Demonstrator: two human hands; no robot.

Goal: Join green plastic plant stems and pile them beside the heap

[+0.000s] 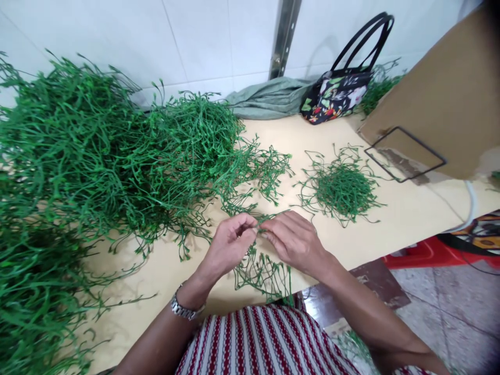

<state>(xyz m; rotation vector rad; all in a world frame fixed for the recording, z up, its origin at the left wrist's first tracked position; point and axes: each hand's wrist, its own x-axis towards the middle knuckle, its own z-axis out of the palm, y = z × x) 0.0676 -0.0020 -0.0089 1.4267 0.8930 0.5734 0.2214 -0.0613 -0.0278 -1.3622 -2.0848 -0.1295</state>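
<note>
Thin, wiry green sprigs (262,273) with tiny tips, in a loose tangle at the front of the table (406,219)

- Watch (186,308): silver-coloured metal, its band made of shiny links, around the left wrist.
- Top (258,341): right of the watch; pale, with dark red lengthwise stripes and narrow patterned lines along them.
- Sleeve (414,370): far right of the watch; only an edge shows, in similar red and pale.
- Left hand (230,245): bare, beyond the watch.
- Right hand (295,239): bare, well right of the watch.
</note>
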